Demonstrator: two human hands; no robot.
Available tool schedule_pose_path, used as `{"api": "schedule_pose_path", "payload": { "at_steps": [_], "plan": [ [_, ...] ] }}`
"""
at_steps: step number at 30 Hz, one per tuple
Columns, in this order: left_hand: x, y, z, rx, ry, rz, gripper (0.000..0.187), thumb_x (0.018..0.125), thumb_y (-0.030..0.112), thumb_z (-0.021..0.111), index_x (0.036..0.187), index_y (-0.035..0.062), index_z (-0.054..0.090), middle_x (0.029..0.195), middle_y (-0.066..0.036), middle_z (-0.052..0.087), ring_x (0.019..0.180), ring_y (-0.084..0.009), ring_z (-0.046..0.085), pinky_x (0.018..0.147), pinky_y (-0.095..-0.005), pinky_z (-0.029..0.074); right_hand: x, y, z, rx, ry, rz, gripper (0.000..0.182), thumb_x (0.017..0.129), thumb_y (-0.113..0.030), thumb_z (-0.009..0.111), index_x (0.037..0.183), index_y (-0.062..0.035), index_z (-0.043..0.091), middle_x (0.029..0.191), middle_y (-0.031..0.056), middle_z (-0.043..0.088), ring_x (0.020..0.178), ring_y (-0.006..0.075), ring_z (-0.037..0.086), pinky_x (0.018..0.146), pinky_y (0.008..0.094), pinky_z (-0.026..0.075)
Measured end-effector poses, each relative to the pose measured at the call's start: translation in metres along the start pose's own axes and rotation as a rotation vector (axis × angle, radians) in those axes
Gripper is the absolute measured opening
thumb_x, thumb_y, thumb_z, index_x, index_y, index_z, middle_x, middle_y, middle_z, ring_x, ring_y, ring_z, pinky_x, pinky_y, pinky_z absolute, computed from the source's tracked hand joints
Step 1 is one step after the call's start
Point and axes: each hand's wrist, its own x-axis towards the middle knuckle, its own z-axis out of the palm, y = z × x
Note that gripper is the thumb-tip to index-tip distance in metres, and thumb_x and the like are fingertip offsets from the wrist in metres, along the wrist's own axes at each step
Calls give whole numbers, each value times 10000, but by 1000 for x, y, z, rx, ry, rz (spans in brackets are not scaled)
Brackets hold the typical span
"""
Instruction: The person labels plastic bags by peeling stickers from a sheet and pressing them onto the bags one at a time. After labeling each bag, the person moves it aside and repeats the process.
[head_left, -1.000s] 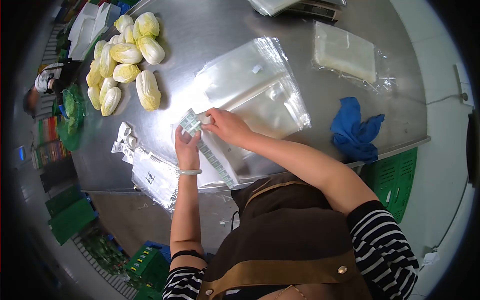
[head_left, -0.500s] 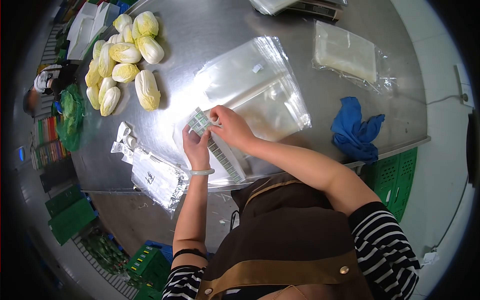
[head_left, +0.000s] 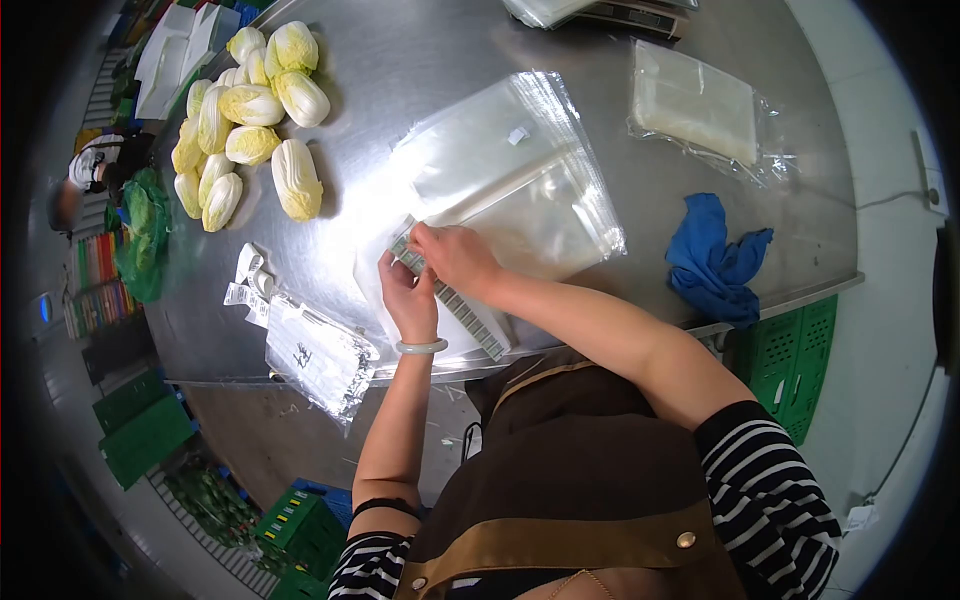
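Observation:
A narrow sheet of small green-and-white stickers [head_left: 474, 322] lies slantwise on white backing paper near the table's front edge. My left hand [head_left: 411, 303], with a pale bangle at its wrist, grips the sheet's left side near the upper end, fingers curled. Across from it my right hand [head_left: 457, 262] pinches the same end of the sheet. The fingertips hide the exact grip and part of the stickers. Just beyond both hands a stack of transparent plastic bags [head_left: 490, 185] is spread flat, with a small white scrap on top.
Several napa cabbages [head_left: 250, 105] are heaped at the left back of the metal table [head_left: 400, 55]. White labels [head_left: 252, 270] and a printed plastic packet [head_left: 315, 350] lie left. A blue cloth [head_left: 715, 260] and wrapped packet [head_left: 695, 105] lie right. Another person [head_left: 92, 165] is far left.
The upper end of the sticker sheet, lifted and bent before, now lies more in line with the rest. My left hand has moved right and slightly down, closer to my right hand.

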Motion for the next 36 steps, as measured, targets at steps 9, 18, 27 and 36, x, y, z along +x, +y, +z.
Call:
{"api": "schedule_pose_path", "payload": {
  "at_steps": [9, 18, 27, 36],
  "plan": [
    [2, -3, -4, 546, 27, 106, 621, 765, -47, 661, 1326, -11, 396, 1017, -179, 646, 872, -250, 656, 738, -328, 522, -10, -3, -12, 169, 10, 149, 171, 909, -212, 588, 936, -67, 503, 681, 127, 614, 624, 333, 611, 541, 426, 451],
    [18, 10, -13, 1010, 96, 701, 562, 719, -55, 682, 1244, 24, 498, 1029, -169, 604, 1059, -372, 525, 973, -458, 372, -66, 72, -114, 176, -150, 813, 224, 862, -229, 679, 923, -42, 573, 651, 93, 633, 431, 157, 541, 417, 303, 446],
    [21, -43, 28, 725, -850, 490, 341, 673, 97, 788, 972, 59, 628, 928, -90, 606, 826, -272, 572, 725, -367, 484, -47, 91, -144, -766, -291, 604, 283, 839, -305, 684, 941, -69, 564, 789, 117, 667, 823, 291, 658, 681, 423, 490],
    [62, -49, 7, 55, -99, -53, 238, 956, 254, 524, 958, 25, 589, 761, -13, 571, 652, -104, 524, 589, -243, 433, -42, 58, -199, 635, -126, 680, 143, 886, -70, 590, 979, -73, 482, 638, 56, 524, 556, 179, 463, 563, 345, 393]
  ]
}}
